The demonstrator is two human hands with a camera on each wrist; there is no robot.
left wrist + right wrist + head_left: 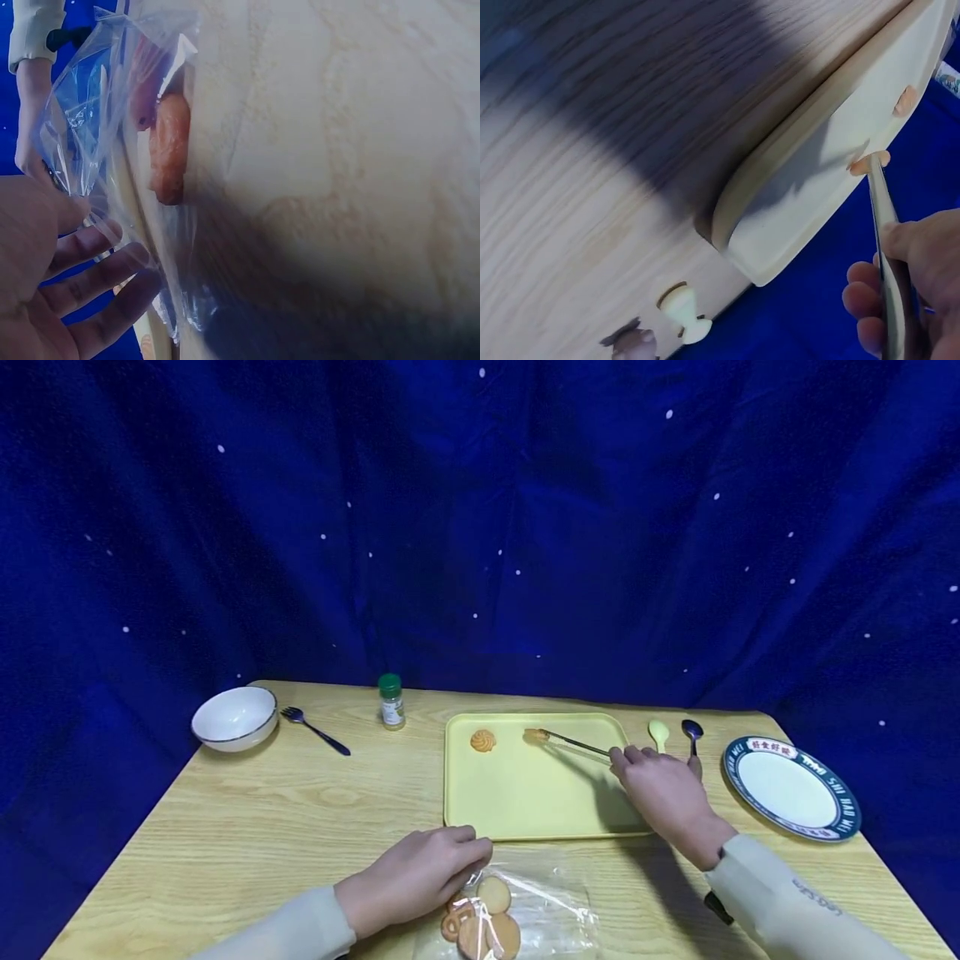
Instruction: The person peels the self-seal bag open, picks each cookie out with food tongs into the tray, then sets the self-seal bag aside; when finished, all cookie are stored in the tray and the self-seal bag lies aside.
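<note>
My right hand (667, 789) grips metal tongs (577, 745), whose tips hold a piped cookie (536, 737) at the back of the yellow tray (540, 837). The right wrist view shows the tongs (889, 262) between thumb and fingers. A swirled cookie (483, 741) lies on the tray's back left. At the tray's front, my left hand (423, 872) pinches the edge of a clear plastic bag (555, 902). Several cookies (492, 894), round and pretzel-shaped, are inside it. Seen from the left wrist, the bag (82, 112) stands partly lifted between thumb and fingers.
A white bowl (235, 718), a dark fork (318, 731) and a green-capped shaker (391, 702) stand at the left back. Right of the tray lie a pale spoon (659, 732), a dark spoon (692, 731) and a green-rimmed plate (787, 789). A blue curtain (480, 527) hangs behind.
</note>
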